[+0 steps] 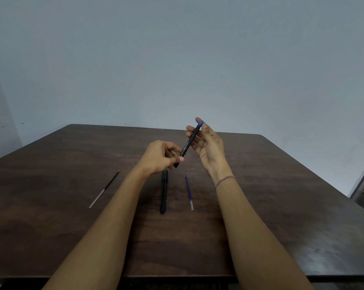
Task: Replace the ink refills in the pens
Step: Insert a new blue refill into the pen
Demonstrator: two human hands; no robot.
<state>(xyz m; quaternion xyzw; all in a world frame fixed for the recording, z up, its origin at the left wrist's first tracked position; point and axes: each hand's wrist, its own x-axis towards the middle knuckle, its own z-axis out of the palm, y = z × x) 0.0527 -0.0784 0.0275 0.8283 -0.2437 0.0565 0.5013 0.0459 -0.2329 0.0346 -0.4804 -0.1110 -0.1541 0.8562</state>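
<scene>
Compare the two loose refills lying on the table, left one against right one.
The left refill is dark; the right refill is blue. The left refill slants, far tip leaning right; the right refill runs almost straight away. They lie on opposite sides of the black pen on the table. Shared: both are thin, lie flat, untouched, with a pale near end.

refill (104, 189) L on table (281, 206), pen (164, 193) ctr, 2nd refill (189, 191) R
</scene>
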